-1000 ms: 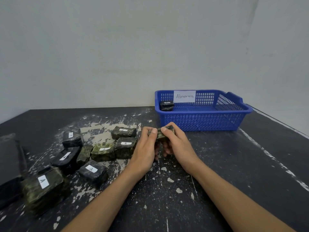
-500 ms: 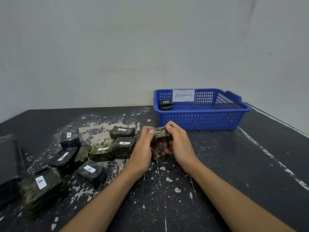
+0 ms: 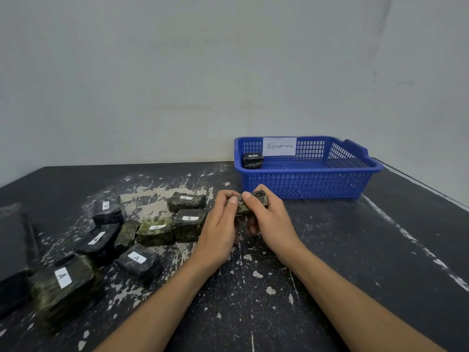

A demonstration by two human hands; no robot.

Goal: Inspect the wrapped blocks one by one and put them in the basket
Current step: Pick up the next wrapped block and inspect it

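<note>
Both hands hold one greenish wrapped block (image 3: 255, 202) just above the table, in front of the blue basket (image 3: 304, 185). My left hand (image 3: 220, 224) grips its left end with thumb and fingers. My right hand (image 3: 271, 219) grips the right part, thumb on top. Much of the block is hidden by my fingers. The basket carries a paper label reading "Abnormal", and one dark wrapped block (image 3: 252, 160) lies in its far left corner. Several more wrapped blocks with white "A" labels lie on the table to the left, such as one green block (image 3: 155, 231).
The black table (image 3: 355, 250) has worn, chipped paint. A large wrapped block (image 3: 64, 285) sits near the front left. A dark flat object (image 3: 12, 245) lies at the left edge. A wall stands close behind the basket.
The held block has turned in my hands and shifted slightly toward the right hand, with my thumbs now meeting on top. The other blocks and the basket have not moved.
</note>
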